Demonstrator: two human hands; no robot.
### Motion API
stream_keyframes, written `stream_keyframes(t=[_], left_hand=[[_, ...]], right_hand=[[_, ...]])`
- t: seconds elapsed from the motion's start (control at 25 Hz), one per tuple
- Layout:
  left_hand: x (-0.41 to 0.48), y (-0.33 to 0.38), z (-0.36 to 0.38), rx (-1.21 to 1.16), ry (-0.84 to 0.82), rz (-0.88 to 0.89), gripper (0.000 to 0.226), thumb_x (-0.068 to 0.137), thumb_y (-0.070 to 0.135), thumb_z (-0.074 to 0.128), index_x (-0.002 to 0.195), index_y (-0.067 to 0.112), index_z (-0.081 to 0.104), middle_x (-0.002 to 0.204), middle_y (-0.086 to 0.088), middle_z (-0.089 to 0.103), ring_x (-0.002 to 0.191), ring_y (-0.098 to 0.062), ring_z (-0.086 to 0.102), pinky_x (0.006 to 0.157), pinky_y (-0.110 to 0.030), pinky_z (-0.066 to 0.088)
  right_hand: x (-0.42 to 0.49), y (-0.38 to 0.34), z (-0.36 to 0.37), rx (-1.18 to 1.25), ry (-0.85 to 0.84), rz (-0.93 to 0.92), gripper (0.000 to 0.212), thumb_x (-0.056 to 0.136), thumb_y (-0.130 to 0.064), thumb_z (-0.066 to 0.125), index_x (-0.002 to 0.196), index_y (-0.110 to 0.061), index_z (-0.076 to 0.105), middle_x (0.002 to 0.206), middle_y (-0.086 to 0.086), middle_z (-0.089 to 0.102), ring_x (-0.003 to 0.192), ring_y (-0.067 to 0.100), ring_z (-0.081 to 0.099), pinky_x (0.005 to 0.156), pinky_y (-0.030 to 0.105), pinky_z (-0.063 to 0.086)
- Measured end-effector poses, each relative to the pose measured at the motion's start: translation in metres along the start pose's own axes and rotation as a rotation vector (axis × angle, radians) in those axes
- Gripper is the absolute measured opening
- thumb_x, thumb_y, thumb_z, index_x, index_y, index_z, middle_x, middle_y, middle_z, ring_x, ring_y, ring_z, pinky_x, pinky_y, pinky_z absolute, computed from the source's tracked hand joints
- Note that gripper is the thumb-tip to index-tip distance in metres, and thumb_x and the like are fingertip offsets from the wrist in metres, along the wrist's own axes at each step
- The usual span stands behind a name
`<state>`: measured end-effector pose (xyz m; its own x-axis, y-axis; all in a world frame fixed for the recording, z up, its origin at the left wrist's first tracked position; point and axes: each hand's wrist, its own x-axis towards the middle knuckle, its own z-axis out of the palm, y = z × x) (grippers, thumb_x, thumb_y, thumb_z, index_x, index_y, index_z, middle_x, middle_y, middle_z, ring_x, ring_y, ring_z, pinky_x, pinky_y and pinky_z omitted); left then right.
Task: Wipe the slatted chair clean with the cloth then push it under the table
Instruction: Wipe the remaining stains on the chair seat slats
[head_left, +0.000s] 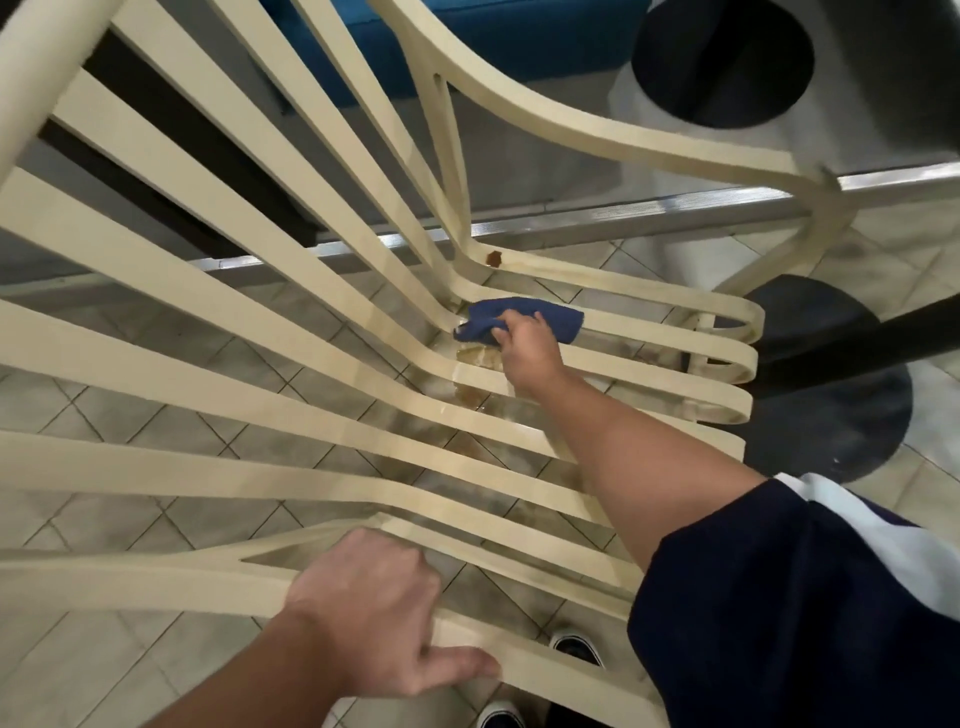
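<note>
Cream slatted chair (260, 291): right hand (527, 345) fingers bunched around blue cloth (519, 319) on seat slats, left hand (374, 613) fingers curled over near armrest.

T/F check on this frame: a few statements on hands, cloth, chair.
1. The right hand presses a blue cloth onto the seat slats of the chair. True.
2. The left hand hangs free of the chair. False: it grips the near armrest.
3. A brown spot shows on a slat beyond the cloth. True.
4. The cloth lies dropped on the floor tiles. False: it is in the right hand, on the seat.
</note>
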<state>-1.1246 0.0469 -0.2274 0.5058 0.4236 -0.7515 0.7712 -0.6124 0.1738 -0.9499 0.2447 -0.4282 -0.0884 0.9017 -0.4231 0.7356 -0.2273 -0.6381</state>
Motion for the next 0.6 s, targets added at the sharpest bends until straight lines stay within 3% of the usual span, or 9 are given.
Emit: stream_keyframes(t=[0.04,0.12,0.2,0.28,0.48,0.6], left_hand=[[0.000,0.000,0.000,0.006,0.002,0.001,0.106,0.072,0.103,0.007,0.070,0.012,0.062,0.072,-0.006,0.064,0.064,-0.025,0.056,0.067,-0.038,0.036],[-0.001,0.002,-0.001,0.007,-0.005,0.001,0.106,0.072,0.103,0.005,0.073,0.014,0.063,0.076,-0.005,0.065,0.068,-0.023,0.060,0.069,-0.037,0.036],[0.000,0.003,-0.002,0.010,-0.005,0.002,0.105,0.072,0.103,0.005,0.075,0.014,0.063,0.079,-0.003,0.066,0.071,-0.021,0.062,0.070,-0.037,0.034],[0.001,0.002,-0.002,0.025,0.009,0.000,0.107,0.070,0.103,0.003,0.077,0.015,0.064,0.080,-0.003,0.066,0.071,-0.021,0.061,0.070,-0.038,0.033],[0.001,0.001,-0.001,0.049,0.009,-0.009,0.104,0.072,0.102,0.004,0.075,0.014,0.061,0.074,-0.004,0.063,0.063,-0.022,0.050,0.068,-0.039,0.032],[0.002,0.003,-0.001,0.051,0.021,-0.014,0.105,0.073,0.102,0.006,0.074,0.013,0.061,0.072,-0.005,0.063,0.061,-0.022,0.049,0.066,-0.039,0.033]], right_hand=[[-0.001,0.000,-0.008,-0.018,-0.039,0.021,0.025,0.109,-0.025,0.042,0.121,-0.011,0.059,0.127,0.022,0.060,0.128,0.038,0.049,0.091,0.038,0.040],[-0.004,0.004,-0.023,-0.123,-0.124,0.011,0.022,0.109,-0.031,0.040,0.106,-0.016,0.056,0.111,0.017,0.063,0.103,0.034,0.059,0.069,0.034,0.039],[-0.012,0.016,-0.041,-0.170,-0.186,0.018,0.025,0.108,-0.034,0.040,0.110,-0.016,0.058,0.109,0.011,0.064,0.100,0.031,0.060,0.074,0.035,0.043],[-0.018,0.040,-0.067,-0.105,-0.130,0.085,0.027,0.108,-0.034,0.042,0.118,-0.017,0.061,0.111,0.007,0.064,0.101,0.028,0.059,0.084,0.037,0.046],[-0.039,0.110,-0.137,0.159,0.435,0.347,0.031,0.108,-0.037,0.042,0.110,-0.014,0.062,0.110,0.013,0.066,0.105,0.034,0.061,0.086,0.039,0.044],[-0.058,0.121,-0.159,0.067,0.802,0.382,0.041,0.106,-0.051,0.038,0.106,-0.017,0.062,0.100,0.007,0.066,0.096,0.027,0.062,0.082,0.041,0.047]])
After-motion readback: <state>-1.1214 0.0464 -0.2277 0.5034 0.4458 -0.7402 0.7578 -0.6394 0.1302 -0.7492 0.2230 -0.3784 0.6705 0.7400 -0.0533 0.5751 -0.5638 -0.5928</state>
